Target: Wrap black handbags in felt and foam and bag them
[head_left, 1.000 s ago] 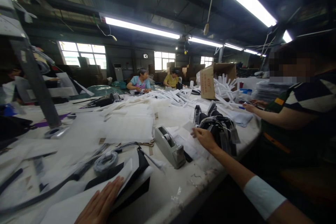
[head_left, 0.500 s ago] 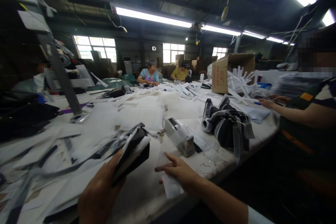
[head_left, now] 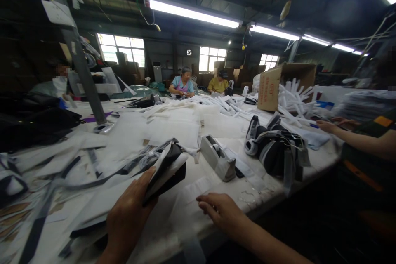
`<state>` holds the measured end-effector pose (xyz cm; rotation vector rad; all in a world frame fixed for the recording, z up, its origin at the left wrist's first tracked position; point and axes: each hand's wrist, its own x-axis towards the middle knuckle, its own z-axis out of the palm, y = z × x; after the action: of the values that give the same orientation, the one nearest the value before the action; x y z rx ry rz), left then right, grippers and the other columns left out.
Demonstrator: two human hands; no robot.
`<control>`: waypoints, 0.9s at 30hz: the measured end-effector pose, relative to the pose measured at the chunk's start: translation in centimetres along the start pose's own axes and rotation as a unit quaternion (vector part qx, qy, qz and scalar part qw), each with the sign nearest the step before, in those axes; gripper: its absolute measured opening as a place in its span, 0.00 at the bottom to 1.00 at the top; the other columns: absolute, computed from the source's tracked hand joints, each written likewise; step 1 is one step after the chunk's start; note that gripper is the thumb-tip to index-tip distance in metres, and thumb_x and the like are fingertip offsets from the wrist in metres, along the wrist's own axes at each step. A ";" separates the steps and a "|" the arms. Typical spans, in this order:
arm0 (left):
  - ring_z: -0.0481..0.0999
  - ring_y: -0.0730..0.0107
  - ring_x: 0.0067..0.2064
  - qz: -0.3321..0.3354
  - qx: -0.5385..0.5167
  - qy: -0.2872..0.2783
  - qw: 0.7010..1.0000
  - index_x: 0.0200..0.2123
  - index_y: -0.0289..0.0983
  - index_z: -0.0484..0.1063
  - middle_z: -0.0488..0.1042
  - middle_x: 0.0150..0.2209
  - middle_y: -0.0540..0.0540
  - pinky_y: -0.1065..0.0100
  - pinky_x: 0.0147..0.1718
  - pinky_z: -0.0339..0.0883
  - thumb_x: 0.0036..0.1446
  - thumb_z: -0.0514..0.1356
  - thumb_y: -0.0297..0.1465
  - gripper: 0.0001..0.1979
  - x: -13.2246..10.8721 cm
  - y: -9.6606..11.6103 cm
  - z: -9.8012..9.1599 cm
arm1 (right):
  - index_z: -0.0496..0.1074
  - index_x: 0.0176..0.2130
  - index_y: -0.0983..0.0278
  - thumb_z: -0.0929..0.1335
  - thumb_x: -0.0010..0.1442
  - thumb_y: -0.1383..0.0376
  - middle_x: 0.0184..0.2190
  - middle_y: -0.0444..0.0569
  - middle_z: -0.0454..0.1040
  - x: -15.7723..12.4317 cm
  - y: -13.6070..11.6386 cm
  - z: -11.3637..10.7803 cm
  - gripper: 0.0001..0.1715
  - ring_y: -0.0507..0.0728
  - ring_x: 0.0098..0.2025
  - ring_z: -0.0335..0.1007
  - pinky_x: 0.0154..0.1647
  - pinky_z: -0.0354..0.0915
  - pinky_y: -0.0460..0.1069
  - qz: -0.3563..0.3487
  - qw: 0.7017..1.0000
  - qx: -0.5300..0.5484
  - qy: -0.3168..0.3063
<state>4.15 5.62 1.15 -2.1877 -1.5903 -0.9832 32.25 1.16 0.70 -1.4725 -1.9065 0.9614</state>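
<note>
My left hand (head_left: pixel 131 210) is closed around a black folded bag-like piece (head_left: pixel 170 173) with white lining or padding showing between its layers; its exact kind is unclear. It is held tilted above the table. Over the table's front edge, my right hand (head_left: pixel 224 214) has loosely bent fingers, its fingertips beside a thin clear plastic sheet or bag (head_left: pixel 193 189). I see no object between those fingers; the thumb is hidden. A grey tape dispenser (head_left: pixel 218 159) stands just beyond my right hand. Under my left forearm lie white sheets with dark edging (head_left: pixel 93 214).
Black and grey strapped bags (head_left: pixel 275 148) sit to the right. Behind them, a cardboard box (head_left: pixel 269 90) lies on its side, spilling white rolls. A metal post (head_left: pixel 86 78) rises at left. A co-worker's arm (head_left: pixel 355 136) reaches in at right; two people sit across the table.
My right hand has moved slightly right and down, and its fingers are more curled; the plastic that hung by them now lies lower. My left hand still grips the black piece. The view has shifted.
</note>
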 end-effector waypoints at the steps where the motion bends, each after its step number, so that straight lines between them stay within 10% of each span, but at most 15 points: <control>1: 0.77 0.59 0.52 -0.001 -0.005 0.002 1.000 0.67 0.50 0.53 0.70 0.60 0.50 0.64 0.48 0.72 0.58 0.58 0.27 0.36 0.0 0.0 0.0 | 0.77 0.52 0.61 0.63 0.67 0.57 0.47 0.55 0.78 0.4 0.5 0.1 0.21 0.63 0.47 0.75 0.51 0.67 0.55 -0.020 0.998 -0.046 0.036; 7: 0.77 0.59 0.53 0.010 -0.021 0.004 1.000 0.66 0.47 0.55 0.72 0.59 0.48 0.64 0.51 0.70 0.57 0.58 0.26 0.35 0.2 0.3 -0.2 | 0.68 0.59 0.72 0.70 0.59 0.56 0.65 0.69 0.58 4.3 2.4 1.6 0.34 0.76 0.68 0.47 0.67 0.41 0.68 -0.024 0.989 -0.133 0.060; 15: 0.77 0.60 0.52 0.019 -0.015 -0.004 1.000 0.66 0.48 0.55 0.72 0.58 0.49 0.63 0.53 0.69 0.56 0.58 0.24 0.35 0.2 0.3 -0.6 | 0.78 0.40 0.61 0.68 0.61 0.60 0.47 0.47 0.78 11.6 -0.5 -1.5 0.11 0.59 0.51 0.72 0.55 0.63 0.51 -0.194 0.980 -0.023 -0.035; 27: 0.74 0.59 0.56 0.097 0.031 -0.001 0.995 0.68 0.45 0.50 0.70 0.60 0.48 0.60 0.59 0.64 0.58 0.54 0.23 0.36 -0.3 0.3 0.8 | 0.70 0.59 0.60 0.72 0.57 0.63 0.53 0.56 0.73 0.2 1.9 2.4 0.31 0.67 0.56 0.65 0.59 0.61 0.59 -0.008 0.989 -0.124 0.078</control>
<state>4.62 5.76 0.40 -2.2490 -1.3596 -0.8639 31.48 1.17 -2.27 -1.6168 -1.9728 0.5982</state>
